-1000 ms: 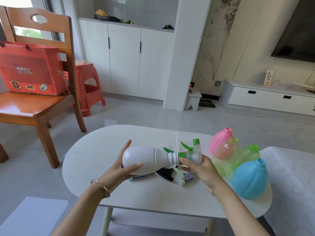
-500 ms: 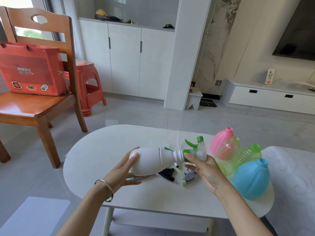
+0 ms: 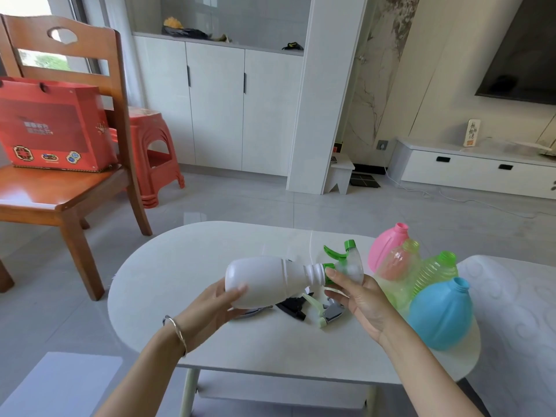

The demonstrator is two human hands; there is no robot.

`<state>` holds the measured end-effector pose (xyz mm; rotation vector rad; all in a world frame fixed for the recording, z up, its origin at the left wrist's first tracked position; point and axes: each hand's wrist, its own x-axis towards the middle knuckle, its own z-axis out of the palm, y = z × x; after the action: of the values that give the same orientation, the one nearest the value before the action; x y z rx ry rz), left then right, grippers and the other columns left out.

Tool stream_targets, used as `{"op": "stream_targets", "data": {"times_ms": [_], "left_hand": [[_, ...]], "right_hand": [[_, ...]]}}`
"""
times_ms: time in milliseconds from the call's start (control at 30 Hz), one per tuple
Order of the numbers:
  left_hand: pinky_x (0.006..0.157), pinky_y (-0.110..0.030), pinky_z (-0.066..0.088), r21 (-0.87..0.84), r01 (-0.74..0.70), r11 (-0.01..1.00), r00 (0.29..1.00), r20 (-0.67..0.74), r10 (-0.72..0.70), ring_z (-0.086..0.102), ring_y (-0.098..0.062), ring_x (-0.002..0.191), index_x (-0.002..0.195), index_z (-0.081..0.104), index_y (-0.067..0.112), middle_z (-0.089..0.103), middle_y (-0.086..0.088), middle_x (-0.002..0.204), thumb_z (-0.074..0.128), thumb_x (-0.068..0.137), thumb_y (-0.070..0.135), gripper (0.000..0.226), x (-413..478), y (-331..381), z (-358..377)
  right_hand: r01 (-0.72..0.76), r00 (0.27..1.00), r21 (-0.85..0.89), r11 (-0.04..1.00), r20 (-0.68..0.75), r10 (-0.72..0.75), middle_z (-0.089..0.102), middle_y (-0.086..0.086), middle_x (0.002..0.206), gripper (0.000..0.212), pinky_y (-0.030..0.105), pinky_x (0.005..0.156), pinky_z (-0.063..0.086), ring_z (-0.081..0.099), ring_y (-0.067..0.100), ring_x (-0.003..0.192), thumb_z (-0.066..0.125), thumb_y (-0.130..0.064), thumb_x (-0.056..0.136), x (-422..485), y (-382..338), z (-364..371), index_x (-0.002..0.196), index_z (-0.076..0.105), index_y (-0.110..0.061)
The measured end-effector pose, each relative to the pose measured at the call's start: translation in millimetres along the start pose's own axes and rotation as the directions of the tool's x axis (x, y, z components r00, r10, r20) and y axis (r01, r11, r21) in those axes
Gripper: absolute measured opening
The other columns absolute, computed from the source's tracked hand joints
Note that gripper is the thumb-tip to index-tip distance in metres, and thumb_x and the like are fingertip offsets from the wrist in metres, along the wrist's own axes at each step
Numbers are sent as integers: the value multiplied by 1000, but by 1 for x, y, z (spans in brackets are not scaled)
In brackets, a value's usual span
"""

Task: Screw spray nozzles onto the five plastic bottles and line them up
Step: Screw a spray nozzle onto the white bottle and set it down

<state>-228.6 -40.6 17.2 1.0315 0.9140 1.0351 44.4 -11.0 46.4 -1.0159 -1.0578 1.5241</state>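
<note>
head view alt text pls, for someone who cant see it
A person's left hand holds a white bottle sideways over a white table while the right hand pinches a green spray nozzle at its neck. Four open bottles cluster at right; loose nozzles lie on the table.

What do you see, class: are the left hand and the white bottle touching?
Touching. The head view shows the left hand gripping the white bottle, thumb pressed on its side.

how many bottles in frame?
5: white bottle held by the left hand; pink bottle, clear bottle, ribbed green bottle and blue bottle clustered at right end of table.
</note>
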Motion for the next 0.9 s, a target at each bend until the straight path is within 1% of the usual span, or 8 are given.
{"op": "stream_targets", "data": {"times_ms": [100,267,333,433,600,700,800,900], "left_hand": [[70,-37,59,29,126,992,992,-31,-125,70,-30,96,115,52,39,65,-9,116,51,66,76,61,1,-3,6],[78,-29,57,34,-28,999,999,19,27,66,-23,106,123,51,47,66,4,120,80,57,55,72,0,-1,1],[78,-32,57,1,14,1000,998,59,-14,66,-25,107,116,58,46,67,3,119,80,54,59,68,0,-1,1],[74,-34,57,-12,97,995,994,47,-97,68,-29,100,122,54,33,67,-5,117,79,53,60,79,3,-7,5],[60,-30,57,-71,185,980,983,19,-184,71,-27,80,113,57,24,74,-9,86,70,55,59,69,7,-9,17],[62,-29,57,-96,136,986,991,-3,-137,71,-27,81,116,56,23,74,-10,91,71,56,57,71,8,-12,19],[67,-30,58,-124,52,991,998,-24,-55,70,-30,88,120,54,24,74,-8,100,76,58,50,70,7,-11,21],[72,-32,57,-105,-20,994,998,-68,13,69,-26,99,118,57,28,71,0,108,85,50,50,77,5,-9,21]], "right_hand": [[7,1000,-37,999,15,-6,76,-3,76,14,21,67,56,70,9,70,78,-21,59,-1,2,3,72,79,-16],[18,1000,75,997,-8,-17,76,-1,79,16,21,68,56,70,9,73,78,-19,59,1,-1,0,74,79,-13],[41,999,77,996,-19,-39,76,-2,81,15,21,69,56,71,9,76,78,-20,60,1,0,3,74,79,-14],[62,998,113,992,-38,-58,77,-2,88,17,21,71,56,71,8,83,75,-21,65,-1,4,11,80,79,-15],[100,994,139,985,-51,-94,75,0,103,31,23,84,52,68,10,99,70,-35,71,-2,5,25,94,75,-16],[142,980,131,981,-159,-120,76,0,97,31,27,90,48,69,10,97,69,-36,69,0,5,32,90,74,-14],[161,968,145,976,-216,-127,76,-7,83,25,24,84,47,70,3,82,68,-37,66,3,3,38,78,76,-17],[163,967,160,974,-223,-125,75,-9,78,23,19,75,50,70,2,76,68,-38,67,6,1,43,77,74,-19]]}}
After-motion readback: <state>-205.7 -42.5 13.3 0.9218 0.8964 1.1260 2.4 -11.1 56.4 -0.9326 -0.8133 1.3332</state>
